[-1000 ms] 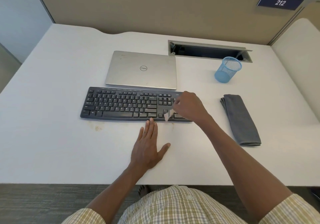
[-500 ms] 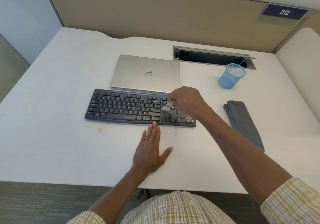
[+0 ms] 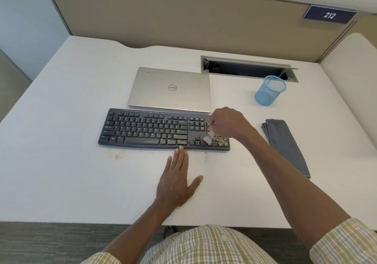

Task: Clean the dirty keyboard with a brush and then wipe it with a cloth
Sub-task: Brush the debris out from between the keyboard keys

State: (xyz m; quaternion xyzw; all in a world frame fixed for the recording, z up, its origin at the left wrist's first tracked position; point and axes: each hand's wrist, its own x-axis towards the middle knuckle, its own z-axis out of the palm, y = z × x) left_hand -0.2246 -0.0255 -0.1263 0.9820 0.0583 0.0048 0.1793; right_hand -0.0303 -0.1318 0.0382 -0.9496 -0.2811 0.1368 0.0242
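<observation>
A black keyboard (image 3: pixel 151 130) lies across the middle of the white desk (image 3: pixel 61 172). Brownish crumbs cover its number pad at the right end. My right hand (image 3: pixel 228 125) grips a small brush (image 3: pixel 208 138) whose pale bristles touch the keys just left of the crumbs. My left hand (image 3: pixel 176 180) lies flat on the desk below the keyboard, its fingertips touching the keyboard's front edge. A folded grey cloth (image 3: pixel 285 145) lies to the right of the keyboard.
A shut silver laptop (image 3: pixel 170 89) sits just behind the keyboard. A blue mesh cup (image 3: pixel 270 90) stands at the back right, before an open cable slot (image 3: pixel 248 69). Crumbs (image 3: pixel 118 157) speckle the desk in front of the keyboard.
My right hand has swept the brush up the number pad and back down toward its lower keys. My left hand has stayed flat on the desk.
</observation>
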